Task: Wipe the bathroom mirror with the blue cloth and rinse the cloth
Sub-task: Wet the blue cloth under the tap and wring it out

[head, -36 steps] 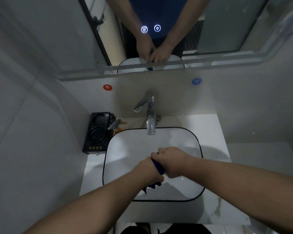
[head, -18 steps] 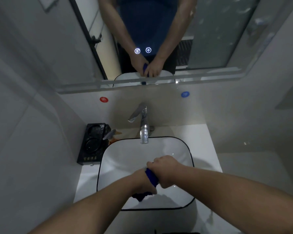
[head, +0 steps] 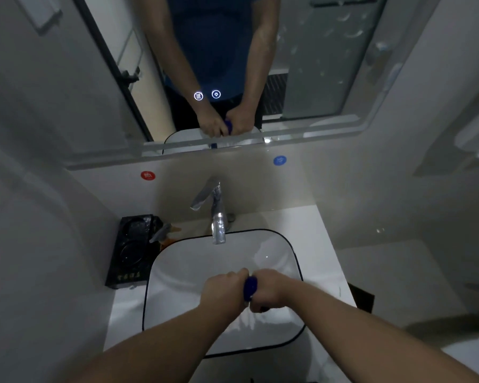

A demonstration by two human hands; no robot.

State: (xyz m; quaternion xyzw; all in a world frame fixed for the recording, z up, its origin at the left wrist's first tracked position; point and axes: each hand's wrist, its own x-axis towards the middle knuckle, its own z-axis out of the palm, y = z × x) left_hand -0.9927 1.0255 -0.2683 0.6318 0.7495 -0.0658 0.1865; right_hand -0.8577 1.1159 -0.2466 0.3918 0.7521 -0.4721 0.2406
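The blue cloth [head: 250,287] is bunched into a tight roll over the white sink basin [head: 183,272]. My left hand [head: 224,291] grips one end and my right hand [head: 268,290] grips the other, fists close together. Only a short stretch of cloth shows between them. Water drips from the cloth into the basin. The chrome tap [head: 216,214] stands behind the basin with no stream visible. The mirror [head: 315,64] above reflects both hands and the cloth.
A black tray [head: 134,250] sits on the counter left of the basin, with a spray nozzle [head: 162,233] beside it. Red [head: 148,175] and blue [head: 280,160] round stickers mark the wall under the mirror. White counter [head: 324,244] runs right of the basin.
The loose end of cloth that hung below my left hand is now drawn up into my fists. My hands have turned against each other on the cloth. The view has tilted up slightly.
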